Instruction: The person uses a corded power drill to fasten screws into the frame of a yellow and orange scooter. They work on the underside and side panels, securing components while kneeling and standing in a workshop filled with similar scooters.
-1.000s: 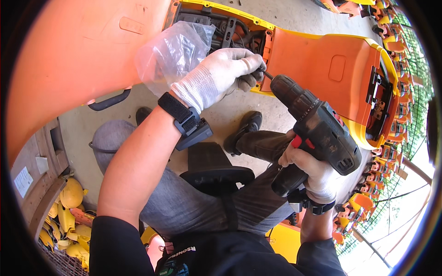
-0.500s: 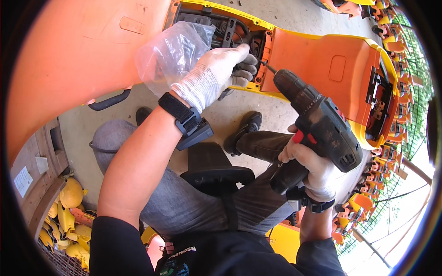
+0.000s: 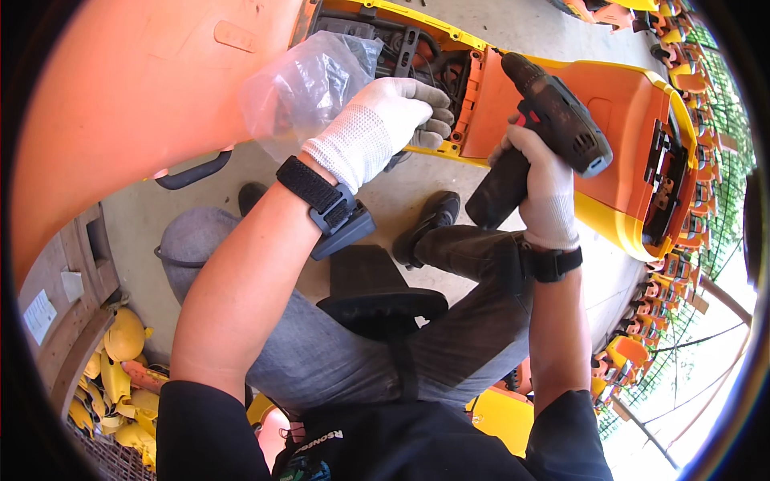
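My right hand (image 3: 539,164), in a white knit glove, grips a black cordless drill (image 3: 561,116) with red accents. The drill's chuck points up and left over the orange panel (image 3: 618,104) of a yellow-edged machine body. In a matching glove with grey fingers, my left hand (image 3: 393,116) is closed beside the open compartment (image 3: 401,48). Its curled fingers hide whatever they may hold. A clear plastic bag (image 3: 309,84) lies by the left wrist, partly over the compartment. Dark cables and a slotted metal bracket (image 3: 409,46) show inside.
A large orange panel with a black handle (image 3: 192,172) fills the left side. A black pedestal-like piece (image 3: 377,293) stands between my legs. Yellow parts (image 3: 124,377) fill a bin at lower left. Rows of orange-and-yellow machines (image 3: 694,160) line the right, along a mesh fence.
The drill has swung up and away from my left hand, now higher over the orange panel. My left hand has turned slightly, its fingers still curled.
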`<control>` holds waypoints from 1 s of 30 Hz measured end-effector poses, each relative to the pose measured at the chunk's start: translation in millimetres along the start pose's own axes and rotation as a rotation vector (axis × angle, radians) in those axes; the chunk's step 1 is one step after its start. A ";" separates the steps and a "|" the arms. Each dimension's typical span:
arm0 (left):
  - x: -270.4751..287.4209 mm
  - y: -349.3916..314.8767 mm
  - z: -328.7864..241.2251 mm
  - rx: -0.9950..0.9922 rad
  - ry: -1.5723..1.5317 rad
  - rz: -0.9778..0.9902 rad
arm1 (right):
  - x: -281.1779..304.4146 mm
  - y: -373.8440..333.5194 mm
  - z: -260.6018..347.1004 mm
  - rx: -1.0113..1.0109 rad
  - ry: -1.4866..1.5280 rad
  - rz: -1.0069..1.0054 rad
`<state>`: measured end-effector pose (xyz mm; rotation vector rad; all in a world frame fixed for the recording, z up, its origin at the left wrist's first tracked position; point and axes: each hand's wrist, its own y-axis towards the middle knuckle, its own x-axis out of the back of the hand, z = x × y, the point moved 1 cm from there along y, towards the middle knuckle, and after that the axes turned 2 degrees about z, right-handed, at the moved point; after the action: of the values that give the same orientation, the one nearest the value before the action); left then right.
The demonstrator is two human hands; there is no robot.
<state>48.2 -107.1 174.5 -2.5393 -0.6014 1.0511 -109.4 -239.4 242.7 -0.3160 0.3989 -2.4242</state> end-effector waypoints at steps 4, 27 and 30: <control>1.6 -1.4 -2.5 0.001 -0.008 -0.067 | 0.7 27.8 -14.3 -0.077 -0.014 -0.013; 5.7 -1.6 -8.6 -0.013 -0.013 -0.028 | 8.0 101.0 -44.5 -0.262 -0.015 -0.084; 6.8 0.0 -8.2 -0.004 -0.009 -0.032 | 7.2 101.8 -43.1 -0.268 -0.014 -0.071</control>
<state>58.5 -104.9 176.1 -2.5211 -0.6459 1.0520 -71.0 -310.7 167.0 -0.4695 0.7200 -2.4366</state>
